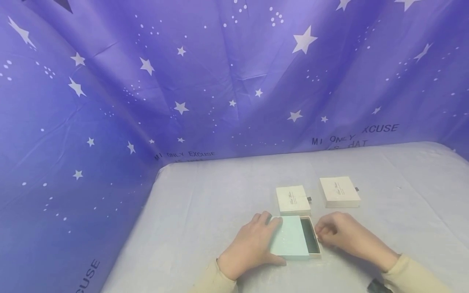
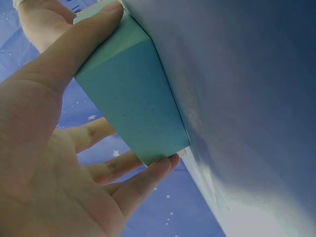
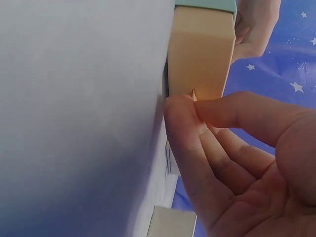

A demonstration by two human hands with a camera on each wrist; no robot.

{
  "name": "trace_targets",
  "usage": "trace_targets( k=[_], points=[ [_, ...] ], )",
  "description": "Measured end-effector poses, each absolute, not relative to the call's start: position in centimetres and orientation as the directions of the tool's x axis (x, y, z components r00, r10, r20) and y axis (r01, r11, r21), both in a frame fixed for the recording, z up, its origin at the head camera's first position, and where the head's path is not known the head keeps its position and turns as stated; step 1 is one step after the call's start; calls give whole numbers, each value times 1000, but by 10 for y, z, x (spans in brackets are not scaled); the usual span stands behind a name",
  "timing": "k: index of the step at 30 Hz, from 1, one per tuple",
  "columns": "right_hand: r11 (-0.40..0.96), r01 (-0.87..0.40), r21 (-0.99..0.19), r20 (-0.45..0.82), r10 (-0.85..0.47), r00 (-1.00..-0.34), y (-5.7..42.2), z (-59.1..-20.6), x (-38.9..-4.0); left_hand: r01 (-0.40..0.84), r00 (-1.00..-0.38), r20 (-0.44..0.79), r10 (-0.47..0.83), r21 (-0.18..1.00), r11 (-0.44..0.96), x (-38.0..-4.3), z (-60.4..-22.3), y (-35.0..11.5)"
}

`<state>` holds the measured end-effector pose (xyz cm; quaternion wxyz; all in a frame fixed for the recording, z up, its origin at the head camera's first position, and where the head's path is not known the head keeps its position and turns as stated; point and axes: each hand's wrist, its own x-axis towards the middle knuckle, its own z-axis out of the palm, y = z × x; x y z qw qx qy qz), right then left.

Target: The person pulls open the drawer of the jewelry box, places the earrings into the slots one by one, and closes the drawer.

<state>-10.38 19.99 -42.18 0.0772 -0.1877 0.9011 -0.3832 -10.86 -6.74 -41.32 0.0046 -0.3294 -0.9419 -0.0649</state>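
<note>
A mint-green drawer box (image 1: pixel 289 238) lies flat on the table, its cream inner drawer (image 3: pixel 202 54) slid partway out to the right. Part of the dark drawer interior (image 1: pixel 310 236) shows in the head view. My left hand (image 1: pixel 253 244) grips the mint sleeve from the left, thumb on the near side and fingers at the far side, as the left wrist view also shows. Thumb and forefinger of my right hand (image 1: pixel 344 234) pinch a small pull tab (image 3: pixel 193 93) on the drawer's end face. Most of that tab is hidden by the fingertips.
Just behind the mint box sits a cream box (image 1: pixel 293 199) with printed lettering and a dark tab. A similar cream box (image 1: pixel 340 191) stands farther right. A dark object (image 1: pixel 378 286) lies by the right sleeve. Starry purple cloth (image 1: pixel 227 81) hangs behind the pale table (image 1: pixel 183 236).
</note>
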Motion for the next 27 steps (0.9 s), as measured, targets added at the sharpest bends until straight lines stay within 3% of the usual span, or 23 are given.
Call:
trace_targets(
  k=[27],
  points=[
    [706, -292, -645, 41, -350, -936, 229, -427, -93, 631, -775, 57, 629, 121, 767, -109, -415, -67]
  ],
)
